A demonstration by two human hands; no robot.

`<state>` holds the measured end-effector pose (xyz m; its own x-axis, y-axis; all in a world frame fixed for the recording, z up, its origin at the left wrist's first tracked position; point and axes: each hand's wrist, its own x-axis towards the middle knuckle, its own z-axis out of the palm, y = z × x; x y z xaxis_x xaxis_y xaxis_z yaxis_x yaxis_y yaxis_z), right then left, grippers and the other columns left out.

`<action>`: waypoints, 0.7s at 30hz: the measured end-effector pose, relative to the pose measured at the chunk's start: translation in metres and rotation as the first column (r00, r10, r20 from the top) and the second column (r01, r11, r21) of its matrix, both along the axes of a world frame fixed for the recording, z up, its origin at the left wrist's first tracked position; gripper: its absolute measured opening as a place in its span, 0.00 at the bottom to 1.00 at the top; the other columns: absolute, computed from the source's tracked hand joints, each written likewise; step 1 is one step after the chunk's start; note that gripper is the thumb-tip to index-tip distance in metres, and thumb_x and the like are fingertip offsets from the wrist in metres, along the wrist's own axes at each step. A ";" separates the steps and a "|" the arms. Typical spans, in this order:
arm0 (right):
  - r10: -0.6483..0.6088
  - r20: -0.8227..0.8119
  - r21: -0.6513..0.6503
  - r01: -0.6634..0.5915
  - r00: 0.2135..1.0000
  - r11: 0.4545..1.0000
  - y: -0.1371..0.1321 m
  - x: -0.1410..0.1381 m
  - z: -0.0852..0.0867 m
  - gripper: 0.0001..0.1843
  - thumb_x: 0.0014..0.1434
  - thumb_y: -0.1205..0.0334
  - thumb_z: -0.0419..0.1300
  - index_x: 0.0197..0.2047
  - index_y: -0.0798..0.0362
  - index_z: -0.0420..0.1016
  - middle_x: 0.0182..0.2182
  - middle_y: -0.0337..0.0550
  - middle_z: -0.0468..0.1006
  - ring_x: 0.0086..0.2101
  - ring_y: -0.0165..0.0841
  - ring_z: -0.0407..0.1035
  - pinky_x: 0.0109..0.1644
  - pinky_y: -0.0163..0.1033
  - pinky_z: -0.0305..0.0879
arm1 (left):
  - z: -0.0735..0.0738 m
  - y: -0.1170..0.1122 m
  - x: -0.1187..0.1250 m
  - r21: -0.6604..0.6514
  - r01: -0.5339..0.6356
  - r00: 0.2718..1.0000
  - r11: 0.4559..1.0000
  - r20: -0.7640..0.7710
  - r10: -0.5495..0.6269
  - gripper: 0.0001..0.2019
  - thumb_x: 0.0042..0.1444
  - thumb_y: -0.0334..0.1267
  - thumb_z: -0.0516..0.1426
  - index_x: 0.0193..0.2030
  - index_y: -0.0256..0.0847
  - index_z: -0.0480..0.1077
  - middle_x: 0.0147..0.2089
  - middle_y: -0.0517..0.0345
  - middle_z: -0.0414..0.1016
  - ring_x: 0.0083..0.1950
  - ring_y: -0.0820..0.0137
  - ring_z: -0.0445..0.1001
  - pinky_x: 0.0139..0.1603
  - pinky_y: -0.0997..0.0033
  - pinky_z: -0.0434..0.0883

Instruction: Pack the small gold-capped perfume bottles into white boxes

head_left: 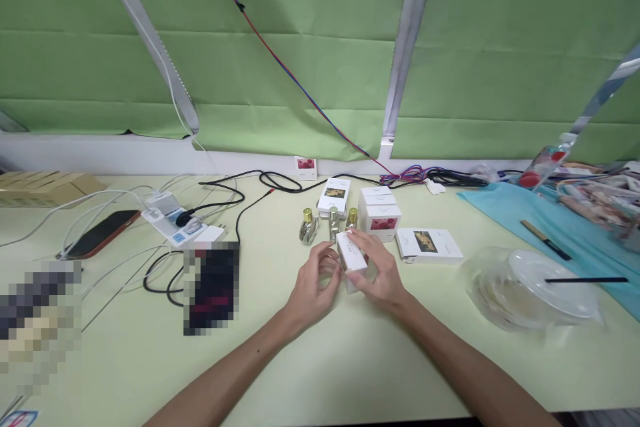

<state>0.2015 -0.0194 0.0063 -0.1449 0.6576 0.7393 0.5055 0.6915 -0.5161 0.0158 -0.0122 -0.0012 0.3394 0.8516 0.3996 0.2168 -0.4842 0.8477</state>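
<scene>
A small white box (353, 253) with printing on its top is between my two hands over the middle of the table. My right hand (381, 275) grips it from the right, fingers at the far end and thumb at the near end. On the other side, my left hand (313, 283) is curled, with its thumb and fingertips against the box's left edge. Just beyond stand three small bottles with gold caps: a round glass bottle (309, 229), a middle bottle (334, 223) and a right bottle (352, 218), partly hidden by my hands.
White boxes with red pictures (380, 210) stand behind my right hand. Flat white boxes lie at the back (334, 195) and right (430, 245). A power strip (175, 223), cables and a phone (103, 233) are left. A plastic-wrapped bowl (540, 290) and blue cloth (515, 213) are right.
</scene>
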 end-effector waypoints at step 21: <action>0.067 0.084 0.027 -0.070 0.994 0.997 0.004 0.017 0.009 0.27 0.66 0.63 0.55 0.68 0.50 0.62 0.57 0.52 0.77 0.53 0.43 0.75 0.55 0.48 0.74 | 0.019 0.002 0.002 -0.308 0.076 0.974 0.948 -0.181 -0.137 0.37 0.60 0.45 0.60 0.71 0.42 0.48 0.32 0.64 0.68 0.28 0.74 0.65 0.27 0.75 0.61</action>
<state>0.2181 -0.0159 0.0154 -0.2505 0.6221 0.7418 0.4965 0.7404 -0.4532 0.0176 -0.0098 0.0181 0.4811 0.8753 0.0491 0.3559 -0.2462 0.9015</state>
